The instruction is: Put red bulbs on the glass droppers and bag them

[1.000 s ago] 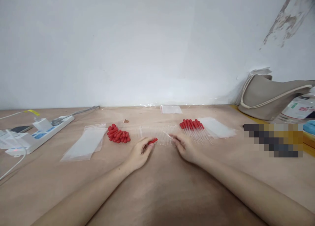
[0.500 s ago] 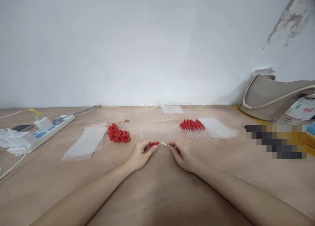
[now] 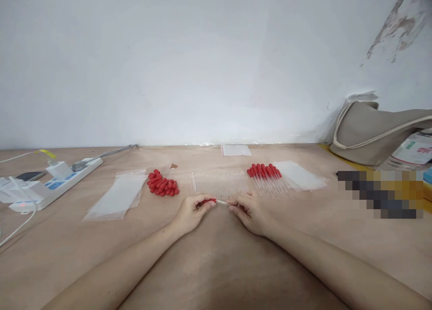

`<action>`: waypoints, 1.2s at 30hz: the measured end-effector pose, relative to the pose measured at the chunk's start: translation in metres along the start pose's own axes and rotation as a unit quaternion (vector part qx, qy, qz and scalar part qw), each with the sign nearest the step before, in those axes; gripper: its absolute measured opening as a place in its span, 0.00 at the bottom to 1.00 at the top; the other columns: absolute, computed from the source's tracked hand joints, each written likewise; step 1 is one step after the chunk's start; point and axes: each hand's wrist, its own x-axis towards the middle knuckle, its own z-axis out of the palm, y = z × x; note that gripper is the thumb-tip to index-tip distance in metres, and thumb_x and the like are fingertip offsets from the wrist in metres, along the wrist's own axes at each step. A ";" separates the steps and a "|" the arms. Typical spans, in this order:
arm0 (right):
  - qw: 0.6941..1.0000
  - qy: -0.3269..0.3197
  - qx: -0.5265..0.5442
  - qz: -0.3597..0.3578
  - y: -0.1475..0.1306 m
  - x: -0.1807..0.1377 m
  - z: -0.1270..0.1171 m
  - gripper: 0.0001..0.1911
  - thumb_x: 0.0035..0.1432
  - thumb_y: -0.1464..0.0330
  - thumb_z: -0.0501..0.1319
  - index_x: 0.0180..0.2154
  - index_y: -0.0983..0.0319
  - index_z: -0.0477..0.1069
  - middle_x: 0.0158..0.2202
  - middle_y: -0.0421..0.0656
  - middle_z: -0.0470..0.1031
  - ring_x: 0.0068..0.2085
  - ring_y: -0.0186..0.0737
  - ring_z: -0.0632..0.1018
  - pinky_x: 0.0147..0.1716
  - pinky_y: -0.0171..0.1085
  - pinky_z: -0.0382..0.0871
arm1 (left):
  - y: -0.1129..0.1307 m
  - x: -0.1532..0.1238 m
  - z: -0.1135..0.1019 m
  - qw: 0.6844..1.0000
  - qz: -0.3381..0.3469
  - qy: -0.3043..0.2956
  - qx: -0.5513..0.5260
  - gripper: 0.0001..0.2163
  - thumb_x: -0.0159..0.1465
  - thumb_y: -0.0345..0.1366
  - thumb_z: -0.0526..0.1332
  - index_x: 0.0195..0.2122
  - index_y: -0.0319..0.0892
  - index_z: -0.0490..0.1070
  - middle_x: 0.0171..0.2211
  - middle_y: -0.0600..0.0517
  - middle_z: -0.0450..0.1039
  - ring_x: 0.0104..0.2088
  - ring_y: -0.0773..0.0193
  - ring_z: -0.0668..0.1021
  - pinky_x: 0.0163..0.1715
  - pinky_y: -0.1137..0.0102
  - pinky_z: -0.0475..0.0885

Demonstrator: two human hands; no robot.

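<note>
My left hand (image 3: pixel 191 212) pinches a small red rubber bulb (image 3: pixel 209 201) just above the wooden table (image 3: pixel 216 265). My right hand (image 3: pixel 249 211) pinches a thin clear glass tube (image 3: pixel 222 203) whose end meets the bulb. Both hands sit close together at the table's middle. Behind them lies a row of clear tubes (image 3: pixel 219 184). A heap of loose red bulbs (image 3: pixel 162 184) lies to the left, and several tubes with red bulbs fitted (image 3: pixel 268 177) lie to the right.
Clear plastic bags lie at the left (image 3: pixel 118 195), at the right (image 3: pixel 299 175) and by the wall (image 3: pixel 235 150). A white power strip (image 3: pixel 54 186) with plugs and cables is at far left. A grey bag (image 3: pixel 374 130) and packets stand at far right.
My right hand lifted a clear tube from the row and brought it toward my left hand. Tube and red bulb now meet; both hands drew slightly nearer to me.
</note>
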 end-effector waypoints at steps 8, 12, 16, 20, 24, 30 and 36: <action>0.997 -0.012 -0.045 -0.059 0.010 0.006 -0.002 0.08 0.58 0.69 0.52 0.34 0.60 0.70 0.28 0.39 0.73 0.27 0.30 0.70 0.37 0.37 0.50 | 0.006 -0.004 -0.005 0.998 0.024 -0.051 -0.002 0.08 0.60 0.35 0.55 0.34 0.39 0.72 0.31 0.49 0.72 0.32 0.66 0.73 0.33 0.72 0.67; 0.989 -0.014 -0.106 -0.106 0.010 0.008 -0.009 0.10 0.58 0.71 0.51 0.34 0.60 0.71 0.29 0.41 0.74 0.28 0.30 0.70 0.36 0.37 0.48 | 0.010 -0.005 -0.004 0.996 0.042 -0.070 0.029 0.08 0.61 0.34 0.54 0.34 0.39 0.71 0.30 0.50 0.70 0.31 0.67 0.72 0.32 0.72 0.66; 0.983 0.002 -0.140 -0.118 0.003 0.007 -0.010 0.11 0.58 0.71 0.50 0.34 0.62 0.71 0.28 0.41 0.74 0.25 0.30 0.68 0.33 0.37 0.47 | 0.010 -0.006 -0.002 0.994 0.050 -0.073 0.059 0.07 0.61 0.34 0.54 0.33 0.39 0.70 0.29 0.51 0.69 0.30 0.68 0.71 0.31 0.73 0.65; 0.981 -0.003 -0.154 -0.115 -0.002 0.006 -0.003 0.12 0.58 0.71 0.48 0.31 0.63 0.70 0.24 0.41 0.73 0.23 0.30 0.65 0.31 0.37 0.46 | 0.009 -0.007 0.000 0.992 0.055 -0.082 0.075 0.07 0.60 0.35 0.54 0.32 0.39 0.70 0.27 0.51 0.68 0.28 0.68 0.70 0.29 0.74 0.64; 0.983 -0.016 -0.151 -0.100 -0.002 0.008 0.003 0.13 0.58 0.72 0.47 0.29 0.64 0.68 0.23 0.40 0.71 0.23 0.30 0.64 0.30 0.36 0.45 | 0.009 -0.007 0.001 0.991 0.070 -0.078 0.078 0.07 0.61 0.35 0.54 0.32 0.39 0.70 0.27 0.51 0.68 0.28 0.68 0.69 0.29 0.74 0.64; 0.985 -0.075 -0.146 -0.062 -0.007 0.010 0.002 0.13 0.58 0.72 0.46 0.25 0.63 0.64 0.23 0.40 0.72 0.24 0.30 0.66 0.31 0.35 0.46 | 0.010 -0.007 0.000 0.989 0.076 -0.085 0.090 0.09 0.61 0.36 0.53 0.33 0.39 0.70 0.28 0.51 0.68 0.28 0.68 0.70 0.30 0.73 0.64; 0.986 -0.130 -0.102 -0.036 -0.008 0.014 0.002 0.15 0.59 0.70 0.45 0.25 0.62 0.65 0.22 0.37 0.72 0.23 0.30 0.68 0.34 0.36 0.49 | 0.007 -0.006 0.001 0.986 0.093 -0.099 0.096 0.07 0.60 0.36 0.54 0.33 0.39 0.70 0.27 0.51 0.68 0.29 0.67 0.70 0.30 0.73 0.64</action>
